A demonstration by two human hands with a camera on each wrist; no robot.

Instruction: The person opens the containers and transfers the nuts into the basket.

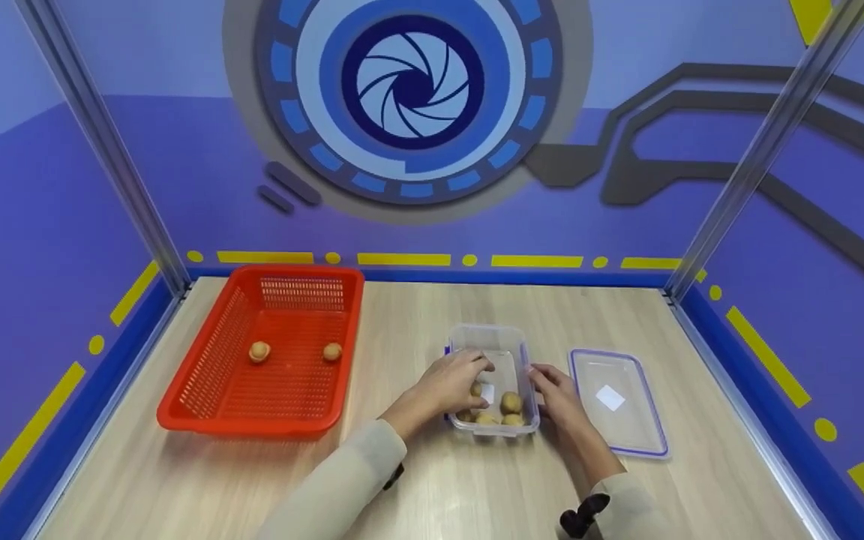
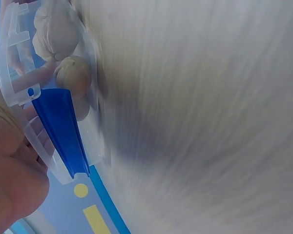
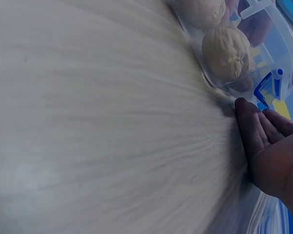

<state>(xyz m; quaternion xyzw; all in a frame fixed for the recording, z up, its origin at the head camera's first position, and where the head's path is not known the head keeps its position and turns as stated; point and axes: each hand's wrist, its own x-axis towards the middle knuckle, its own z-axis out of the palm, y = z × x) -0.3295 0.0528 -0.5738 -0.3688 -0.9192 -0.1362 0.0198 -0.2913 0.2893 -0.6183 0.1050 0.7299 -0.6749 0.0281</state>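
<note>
A clear plastic food container [image 1: 488, 430] with blue side clips holds several walnuts [image 1: 511, 403] at its near end. My left hand [image 1: 453, 382] reaches over its left wall, thumb and fingers spread apart inside. One walnut [image 1: 475, 390] shows in the gap between that thumb and the fingers. In the left wrist view the thumb lies right by a walnut [image 2: 74, 74], with the other fingers behind the clear wall. My right hand [image 1: 561, 397] rests at the container's right side, its thumb at the rim. Fairly straight fingers [image 3: 251, 119] touch the outer wall low down.
A red perforated basket [image 1: 252, 426] stands at the left with two walnuts in it, one at its left [image 1: 259, 351] and one at its right [image 1: 332, 351]. The blue-edged clear lid [image 1: 619, 427] lies flat on the wooden table [image 1: 417, 315], right of the container. Walls enclose the table.
</note>
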